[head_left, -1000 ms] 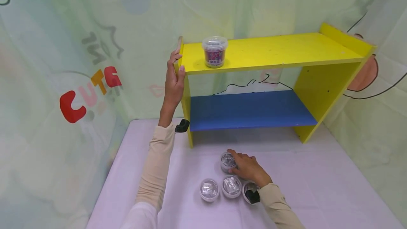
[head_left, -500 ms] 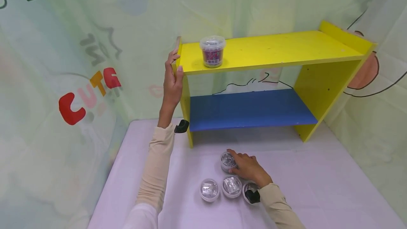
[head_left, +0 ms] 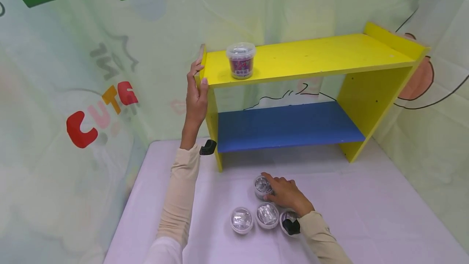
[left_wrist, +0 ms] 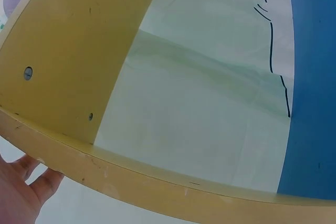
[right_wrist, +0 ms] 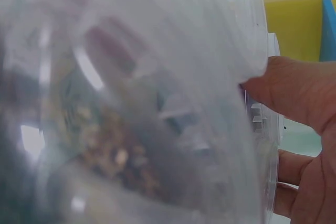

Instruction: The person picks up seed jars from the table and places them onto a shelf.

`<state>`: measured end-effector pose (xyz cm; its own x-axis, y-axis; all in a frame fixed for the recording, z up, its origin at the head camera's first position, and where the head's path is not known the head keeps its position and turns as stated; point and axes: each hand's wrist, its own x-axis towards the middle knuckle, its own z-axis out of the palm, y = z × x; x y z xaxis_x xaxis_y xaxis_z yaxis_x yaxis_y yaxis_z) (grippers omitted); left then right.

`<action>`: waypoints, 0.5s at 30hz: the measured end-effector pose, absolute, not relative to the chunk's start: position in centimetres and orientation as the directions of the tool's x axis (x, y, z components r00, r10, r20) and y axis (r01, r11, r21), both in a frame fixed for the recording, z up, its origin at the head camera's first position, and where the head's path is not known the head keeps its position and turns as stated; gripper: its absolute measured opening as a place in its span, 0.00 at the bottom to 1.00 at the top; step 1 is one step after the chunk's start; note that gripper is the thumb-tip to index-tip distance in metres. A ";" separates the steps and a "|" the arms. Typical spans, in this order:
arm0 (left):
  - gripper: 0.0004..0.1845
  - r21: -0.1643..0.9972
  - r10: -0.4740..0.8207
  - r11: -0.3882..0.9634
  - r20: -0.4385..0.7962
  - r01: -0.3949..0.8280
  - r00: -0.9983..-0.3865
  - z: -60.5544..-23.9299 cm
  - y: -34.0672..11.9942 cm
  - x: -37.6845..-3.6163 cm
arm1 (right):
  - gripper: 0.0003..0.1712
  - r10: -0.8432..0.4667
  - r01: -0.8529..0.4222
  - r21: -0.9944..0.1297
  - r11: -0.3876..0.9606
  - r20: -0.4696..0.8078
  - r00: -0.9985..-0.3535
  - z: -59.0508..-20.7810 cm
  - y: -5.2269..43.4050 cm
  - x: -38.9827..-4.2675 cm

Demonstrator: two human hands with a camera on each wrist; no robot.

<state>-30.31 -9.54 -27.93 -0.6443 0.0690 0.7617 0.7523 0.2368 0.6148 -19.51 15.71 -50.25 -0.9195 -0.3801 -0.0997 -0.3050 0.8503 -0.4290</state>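
My left hand (head_left: 196, 101) holds the left side panel of a yellow shelf (head_left: 311, 57), fingers along the outer face and thumb at the front edge. In the left wrist view, its fingers (left_wrist: 47, 182) touch the panel's outer side. On the table, my right hand (head_left: 287, 192) grips a small clear plastic tub (head_left: 262, 185) with silvery contents under its lid. A blurred clear tub (right_wrist: 121, 103) fills much of the right wrist view, the right hand (right_wrist: 310, 129) beyond it. A purple-labelled tub (head_left: 241, 62) stands upright on the shelf's top, near its left end.
Nearer me stand a left tub (head_left: 241, 220), a middle tub (head_left: 267, 215) and a right tub (head_left: 288, 219), the last partly hidden by the black wrist camera (head_left: 291, 227). A blue board (head_left: 289, 127) forms the lower shelf. Printed cloth (head_left: 110, 166) surrounds the table (head_left: 366, 215).
Both hands keep their places, the left on the shelf panel and the right on the tub. The head view has shifted slightly, so the shelf appears a little further left.
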 end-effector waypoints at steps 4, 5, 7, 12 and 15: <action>0.20 0.627 0.065 0.232 0.753 0.744 -0.655 -27.9 -9.5 -30.2 | 0.43 -0.378 -0.304 -0.432 0.849 -0.095 -0.921 -50.3 15.8 -19.4; 0.20 0.631 0.065 0.231 0.749 0.740 -0.659 -27.9 -9.5 -30.1 | 0.43 -0.378 -0.304 -0.433 0.849 -0.094 -0.921 -50.3 15.8 -19.4; 0.20 0.637 0.066 0.238 0.743 0.734 -0.666 -27.9 -9.5 -30.1 | 0.43 -0.377 -0.303 -0.434 0.848 -0.092 -0.922 -50.3 15.8 -19.4; 0.20 0.630 0.064 0.242 0.749 0.738 -0.660 -28.2 -9.6 -30.7 | 0.43 -0.374 -0.298 -0.440 0.847 -0.096 -0.922 -50.5 15.8 -19.4; 0.19 0.620 0.061 0.231 0.760 0.750 -0.647 -29.0 -9.8 -32.0 | 0.43 -0.371 -0.292 -0.448 0.845 -0.099 -0.923 -50.4 15.8 -19.4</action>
<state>-31.98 -9.79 -28.99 -0.6469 0.0614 0.7601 0.7502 0.2307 0.6197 -19.44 15.83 -50.44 -0.9232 -0.3712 -0.0992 -0.2916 0.8451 -0.4480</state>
